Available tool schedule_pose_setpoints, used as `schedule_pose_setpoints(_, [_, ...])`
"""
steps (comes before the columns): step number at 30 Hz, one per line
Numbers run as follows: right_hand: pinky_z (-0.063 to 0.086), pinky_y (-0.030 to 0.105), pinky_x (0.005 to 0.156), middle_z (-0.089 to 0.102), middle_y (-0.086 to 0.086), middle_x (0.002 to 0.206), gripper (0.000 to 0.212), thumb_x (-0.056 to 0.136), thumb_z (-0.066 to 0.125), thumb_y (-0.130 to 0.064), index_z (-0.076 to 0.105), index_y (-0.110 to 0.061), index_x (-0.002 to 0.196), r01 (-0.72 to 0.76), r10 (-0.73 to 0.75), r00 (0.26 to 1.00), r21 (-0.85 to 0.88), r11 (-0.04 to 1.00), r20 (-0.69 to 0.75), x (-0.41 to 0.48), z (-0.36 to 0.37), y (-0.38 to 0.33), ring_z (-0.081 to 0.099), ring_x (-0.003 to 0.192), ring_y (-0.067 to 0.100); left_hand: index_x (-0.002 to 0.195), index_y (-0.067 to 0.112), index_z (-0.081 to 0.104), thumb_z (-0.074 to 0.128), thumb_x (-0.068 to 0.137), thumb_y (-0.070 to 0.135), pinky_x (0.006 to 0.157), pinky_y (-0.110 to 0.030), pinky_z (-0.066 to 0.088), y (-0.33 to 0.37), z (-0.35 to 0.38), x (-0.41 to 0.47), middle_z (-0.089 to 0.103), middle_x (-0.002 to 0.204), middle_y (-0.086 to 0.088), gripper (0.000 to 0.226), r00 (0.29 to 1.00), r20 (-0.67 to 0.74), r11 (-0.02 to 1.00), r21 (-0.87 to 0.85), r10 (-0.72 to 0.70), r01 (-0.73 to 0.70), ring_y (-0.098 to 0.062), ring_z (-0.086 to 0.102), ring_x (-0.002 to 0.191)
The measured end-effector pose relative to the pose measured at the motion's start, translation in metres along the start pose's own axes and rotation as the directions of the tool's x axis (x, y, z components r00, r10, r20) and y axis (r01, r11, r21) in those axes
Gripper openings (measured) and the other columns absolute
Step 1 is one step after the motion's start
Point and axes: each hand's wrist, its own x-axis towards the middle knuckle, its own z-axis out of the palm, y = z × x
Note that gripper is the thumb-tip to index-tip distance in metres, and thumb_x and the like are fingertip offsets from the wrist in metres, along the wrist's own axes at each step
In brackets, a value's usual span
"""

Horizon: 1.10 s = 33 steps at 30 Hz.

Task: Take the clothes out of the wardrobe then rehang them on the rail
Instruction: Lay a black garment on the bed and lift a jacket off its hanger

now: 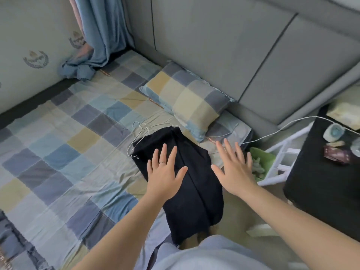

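A dark garment (196, 191) lies flat on the checkered bed (68, 152), its lower end reaching the bed's near edge at 6 o'clock. Wire hangers (140, 131) lie at its 11 o'clock end, touching the cloth. The left hand (165, 172) rests flat on the garment, fingers straight and spread, gripping nothing. The right hand (233, 170), at 3 o'clock of the garment, is spread wide and empty; whether it touches the sheet cannot be told. A checkered pillow (187, 98) lies at 12 o'clock of the garment, against the grey headboard (214, 45).
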Motion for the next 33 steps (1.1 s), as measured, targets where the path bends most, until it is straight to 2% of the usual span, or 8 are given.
schedule_pose_setpoints(6, [0.001,0.059,0.117,-0.018,-0.009,0.163,0.073,0.095,0.022,-0.063,-0.018,-0.039,0.151,-0.197,0.19,0.974,-0.05,0.979,-0.121,-0.078,-0.021,0.055,-0.011,0.151,0.026,0.155,0.045,-0.002,0.022,0.093,0.072,0.12,-0.049,-0.006,0.077,0.011,-0.001,-0.011,0.166,0.009,0.072,0.949,0.068,0.949,0.054,0.307,-0.311,-0.02,-0.017,0.151])
schedule_pose_setpoints(13, [0.004,0.06,0.116,-0.013,-0.01,0.164,0.073,0.095,0.03,-0.06,-0.009,-0.039,0.153,-0.486,0.475,0.842,0.021,0.874,-0.256,-0.183,-0.046,0.131,-0.008,0.151,0.026,0.155,0.044,-0.008,0.013,0.092,0.073,0.122,-0.051,-0.005,0.195,0.045,-0.021,-0.018,0.165,0.008,0.072,0.777,0.193,0.779,0.084,0.599,-0.621,-0.021,-0.023,0.15])
schedule_pose_setpoints(19, [0.001,0.059,0.117,-0.016,-0.013,0.163,0.077,0.096,0.036,-0.058,-0.014,-0.041,0.152,-0.687,0.676,0.65,0.112,0.718,-0.347,-0.295,-0.072,0.199,-0.011,0.151,0.024,0.156,0.044,-0.004,0.025,0.095,0.069,0.12,-0.049,-0.007,0.322,0.085,-0.079,-0.014,0.166,0.008,0.072,0.546,0.239,0.561,0.002,0.803,-0.827,-0.02,-0.021,0.15])
schedule_pose_setpoints(23, [0.0,0.058,0.116,-0.023,-0.016,0.16,0.075,0.097,0.033,-0.058,-0.018,-0.044,0.15,-0.78,0.761,0.501,0.167,0.603,-0.412,-0.387,-0.09,0.243,-0.015,0.15,0.022,0.155,0.044,-0.008,0.015,0.092,0.073,0.12,-0.048,-0.012,0.408,0.114,-0.139,-0.018,0.165,0.009,0.073,0.358,0.251,0.379,-0.042,0.9,-0.924,-0.018,-0.027,0.149])
schedule_pose_setpoints(28, [-0.004,0.058,0.117,-0.026,-0.016,0.16,0.074,0.096,0.032,-0.056,-0.016,-0.043,0.151,-0.864,0.815,0.327,0.197,0.463,-0.478,-0.516,-0.117,0.295,-0.018,0.15,0.021,0.155,0.044,-0.008,0.017,0.096,0.073,0.117,-0.044,-0.017,0.519,0.152,-0.237,-0.021,0.163,0.012,0.071,0.105,0.186,0.134,-0.153,0.977,-0.979,-0.014,-0.033,0.145])
schedule_pose_setpoints(33, [-0.011,0.054,0.116,-0.028,-0.02,0.158,0.07,0.096,0.024,-0.062,-0.018,-0.045,0.15,-0.923,0.81,0.149,0.213,0.32,-0.568,-0.65,-0.151,0.335,-0.023,0.148,0.017,0.156,0.042,-0.005,0.016,0.095,0.073,0.12,-0.05,-0.01,0.638,0.175,-0.352,-0.016,0.165,0.008,0.072,-0.117,0.092,-0.094,-0.225,0.989,-0.97,-0.019,-0.025,0.15])
